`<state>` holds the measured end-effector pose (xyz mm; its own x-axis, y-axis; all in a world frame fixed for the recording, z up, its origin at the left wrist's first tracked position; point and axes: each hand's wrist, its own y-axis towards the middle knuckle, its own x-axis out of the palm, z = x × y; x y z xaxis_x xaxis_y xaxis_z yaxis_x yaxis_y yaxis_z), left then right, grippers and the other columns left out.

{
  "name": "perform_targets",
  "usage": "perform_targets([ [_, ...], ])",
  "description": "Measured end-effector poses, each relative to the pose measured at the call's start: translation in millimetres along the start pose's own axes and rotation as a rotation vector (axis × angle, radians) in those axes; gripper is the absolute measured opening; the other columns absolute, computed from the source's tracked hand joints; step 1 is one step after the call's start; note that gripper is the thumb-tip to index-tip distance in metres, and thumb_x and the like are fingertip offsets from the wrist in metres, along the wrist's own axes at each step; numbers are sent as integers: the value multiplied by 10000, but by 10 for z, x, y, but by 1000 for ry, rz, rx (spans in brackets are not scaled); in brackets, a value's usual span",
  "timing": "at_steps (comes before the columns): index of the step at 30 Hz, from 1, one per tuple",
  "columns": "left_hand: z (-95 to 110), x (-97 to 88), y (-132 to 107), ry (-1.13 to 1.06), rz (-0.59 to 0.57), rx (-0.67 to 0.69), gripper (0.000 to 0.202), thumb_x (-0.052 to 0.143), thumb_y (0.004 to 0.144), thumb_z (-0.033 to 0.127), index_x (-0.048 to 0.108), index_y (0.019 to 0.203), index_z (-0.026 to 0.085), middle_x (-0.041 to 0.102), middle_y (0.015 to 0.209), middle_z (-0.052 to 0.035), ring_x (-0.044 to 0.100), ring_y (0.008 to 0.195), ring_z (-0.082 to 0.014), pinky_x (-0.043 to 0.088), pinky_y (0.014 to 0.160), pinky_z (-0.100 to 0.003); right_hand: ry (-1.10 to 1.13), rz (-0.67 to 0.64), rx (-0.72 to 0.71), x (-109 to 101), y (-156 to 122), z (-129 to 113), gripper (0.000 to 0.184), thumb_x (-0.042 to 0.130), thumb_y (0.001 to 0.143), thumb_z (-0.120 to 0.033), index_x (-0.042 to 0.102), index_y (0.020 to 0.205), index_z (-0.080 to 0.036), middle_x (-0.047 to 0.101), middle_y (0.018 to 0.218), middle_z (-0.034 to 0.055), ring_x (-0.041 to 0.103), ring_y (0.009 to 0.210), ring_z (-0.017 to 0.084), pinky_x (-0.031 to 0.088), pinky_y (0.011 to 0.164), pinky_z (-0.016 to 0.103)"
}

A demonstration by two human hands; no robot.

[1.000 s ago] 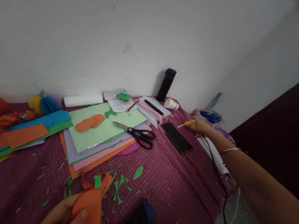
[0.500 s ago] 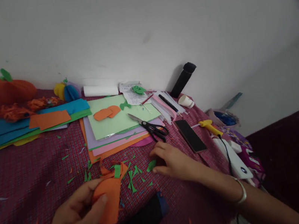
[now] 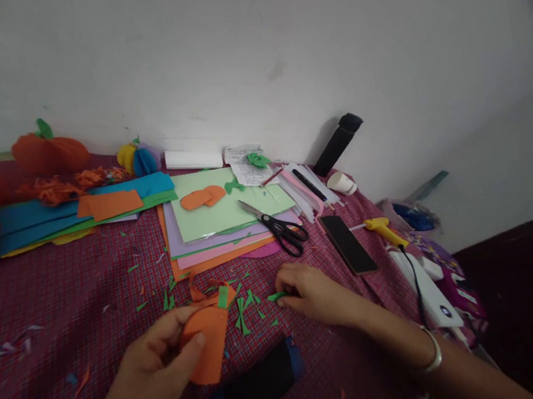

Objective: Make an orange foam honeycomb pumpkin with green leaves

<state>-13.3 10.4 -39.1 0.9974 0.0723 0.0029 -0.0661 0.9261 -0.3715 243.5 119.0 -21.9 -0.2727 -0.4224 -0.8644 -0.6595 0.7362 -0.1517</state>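
Observation:
My left hand (image 3: 170,356) pinches an orange paper cutout (image 3: 211,343) between thumb and fingers, with a green paper strip (image 3: 222,296) across its top end. To the right, my right hand (image 3: 312,295) is closed, thumb and fingertips on a small green paper piece (image 3: 275,297) just over the cloth. Thin green paper scraps (image 3: 241,315) lie scattered between the two hands. Black-handled scissors (image 3: 278,226) rest partly open beyond my right hand, blades on the stack of coloured sheets (image 3: 218,214). Two orange oval cutouts (image 3: 200,198) and a green cutout (image 3: 234,186) lie on that stack.
Orange paper pumpkins (image 3: 49,153) and coloured strips (image 3: 70,210) stand at the left by the wall. A phone (image 3: 348,244), yellow glue gun (image 3: 383,230) with black cord, and paper cup (image 3: 341,182) are at the right. A dark item (image 3: 258,386) lies near the front edge.
My right hand has closed its fingers on the green paper piece that lay beside its fingertips. My left hand still holds the orange cutout. The view has shifted slightly left.

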Motion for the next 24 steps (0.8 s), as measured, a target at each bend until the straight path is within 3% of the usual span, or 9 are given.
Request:
perform_targets([
  [3,-16,14,12,-13,-13,4,291,646,755,317,691,1030,235,762,814,-12,691,694,-186,546,590,-251,57,28,-16,9,-17,10,166,657,765,-58,536,729,-167,519,795,-11,483,747,127,348,681,248],
  [6,12,62,10,-42,15,53,231,657,717,286,722,932,235,758,770,-2,673,644,-165,532,563,-233,264,38,22,-2,-53,-34,143,591,784,-53,530,748,-177,521,755,-20,482,710,123,358,661,247],
  [11,76,114,8,-76,43,135,227,630,673,214,746,868,223,767,784,-5,690,684,-157,542,615,-229,559,78,-59,-99,-76,-322,61,549,848,-151,581,804,-179,538,741,-18,503,711,125,378,655,249],
  [14,101,111,-3,-44,61,154,229,617,678,217,733,875,211,777,799,-22,702,684,-164,551,609,-239,601,78,-147,-129,-36,-551,76,579,844,-168,587,768,-177,520,723,-24,485,685,115,363,625,240],
  [17,99,108,-27,-56,91,149,343,623,673,250,693,1004,194,795,926,-59,743,796,-199,583,665,-269,604,97,-200,-90,40,-705,95,590,833,-153,573,743,-178,521,716,-28,482,674,107,356,609,230],
  [21,41,106,-45,36,122,189,467,598,696,251,635,1158,192,771,1097,-76,722,1019,-216,586,839,-306,509,147,-192,13,133,-746,103,580,831,-121,561,748,-179,519,699,-38,478,657,99,344,598,223],
  [24,-14,99,-49,193,162,280,473,571,721,243,628,1188,199,782,1064,-58,734,988,-205,596,824,-296,419,169,-190,64,155,-722,106,584,819,-91,564,759,-177,521,707,-40,484,662,96,337,606,222],
])
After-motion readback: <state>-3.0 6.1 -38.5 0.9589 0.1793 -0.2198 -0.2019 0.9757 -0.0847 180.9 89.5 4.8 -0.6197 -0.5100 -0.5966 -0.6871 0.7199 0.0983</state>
